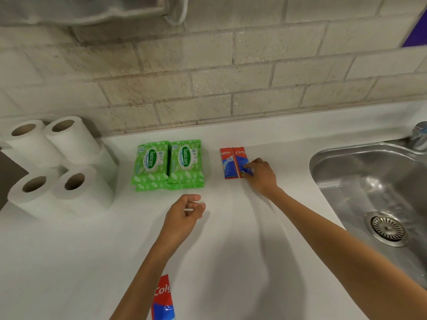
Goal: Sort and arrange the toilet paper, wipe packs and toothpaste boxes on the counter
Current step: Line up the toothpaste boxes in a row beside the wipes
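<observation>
Beside sink [328,172]: right hand [261,175] grip pinching toothpaste box [241,161]; left hand [184,212] loosely curled, empty

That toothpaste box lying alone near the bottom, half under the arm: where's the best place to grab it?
Probably across its long side edges. The toothpaste box lies flat on the counter, so a pinch from above suits its narrow width. The left hand is empty and nearer; the left forearm covers the box's left edge.
</observation>
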Demonstrator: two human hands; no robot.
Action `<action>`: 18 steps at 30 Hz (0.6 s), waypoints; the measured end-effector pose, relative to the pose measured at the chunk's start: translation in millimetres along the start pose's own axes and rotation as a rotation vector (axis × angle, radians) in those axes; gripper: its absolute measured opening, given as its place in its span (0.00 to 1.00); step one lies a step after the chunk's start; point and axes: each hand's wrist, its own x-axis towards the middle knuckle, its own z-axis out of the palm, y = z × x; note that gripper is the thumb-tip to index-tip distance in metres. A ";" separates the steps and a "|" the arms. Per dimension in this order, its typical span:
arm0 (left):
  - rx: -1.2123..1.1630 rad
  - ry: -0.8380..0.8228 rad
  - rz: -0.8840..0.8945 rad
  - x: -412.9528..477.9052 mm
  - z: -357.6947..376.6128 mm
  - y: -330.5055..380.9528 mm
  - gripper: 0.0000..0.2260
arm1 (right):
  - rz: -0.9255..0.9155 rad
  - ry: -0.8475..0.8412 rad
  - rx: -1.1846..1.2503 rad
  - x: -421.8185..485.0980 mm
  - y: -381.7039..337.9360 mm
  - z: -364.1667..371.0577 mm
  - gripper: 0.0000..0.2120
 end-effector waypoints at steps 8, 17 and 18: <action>0.000 -0.001 -0.002 4.0 -1.6 -4.0 0.06 | -0.024 0.010 -0.024 -0.1 -4.6 2.8 0.16; 0.008 0.005 -0.004 4.3 -1.9 -4.0 0.07 | 0.026 0.036 0.123 -8.2 -10.8 0.3 0.15; 0.011 0.006 -0.001 3.4 -2.4 -2.6 0.07 | 0.030 0.054 0.160 -12.7 -13.4 -0.6 0.15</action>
